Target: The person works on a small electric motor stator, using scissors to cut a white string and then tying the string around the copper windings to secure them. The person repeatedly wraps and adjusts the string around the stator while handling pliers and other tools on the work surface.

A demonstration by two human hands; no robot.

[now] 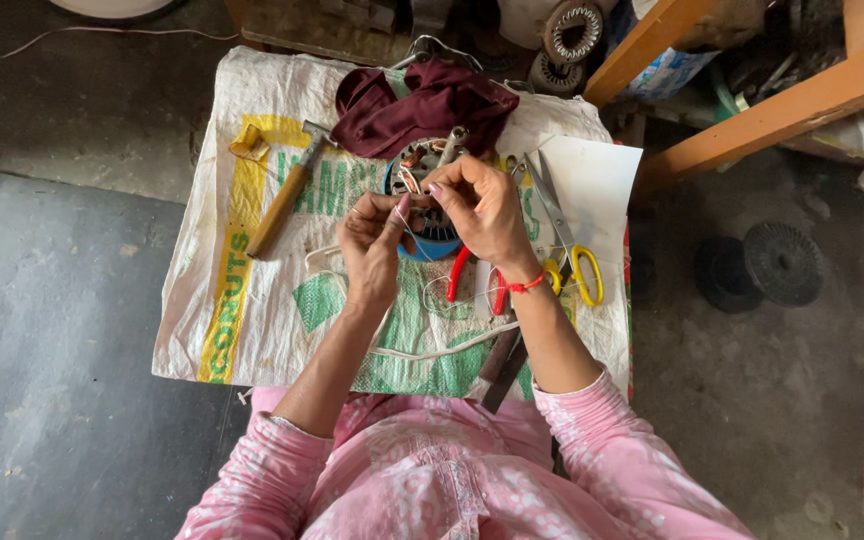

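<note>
- Work surface: a printed woven sack (252,300) is spread over a low table on a dark concrete floor, seen from above; it seems to serve as a mat so small parts stay visible and contained.
- Nearest the camera: pink sleeves are seen, forearms converging over the middle of the sack.
- A dark flat tool (500,368) lies just under the right forearm; its type cannot be told.
- Left hand (372,240) and right hand (482,205) are brought together, fingertips pinched on a thin wire (414,238) strung between them. Both are closed on it, likely for tension and fine control.
- Red-handled pliers (459,272) are parked just below the hands, partly hidden by the right wrist, within quick reach.
- Yellow-handled scissors (564,235) lie just right of the right hand, on a white sheet (597,180).
- The worked part, a motor stator (420,165) with copper windings in a blue round housing, sits directly beneath and beyond the hands, partly hidden by them; the wire is held right over it.
- A wooden-handled hammer (287,195) lies left of the stator, apart from the hands.
- A maroon cloth (422,105) is bunched at the far edge, touching the stator.
- Beyond: more wound stators (572,30), orange wooden frame (752,110), two dark round discs (762,265) on the floor at right.
</note>
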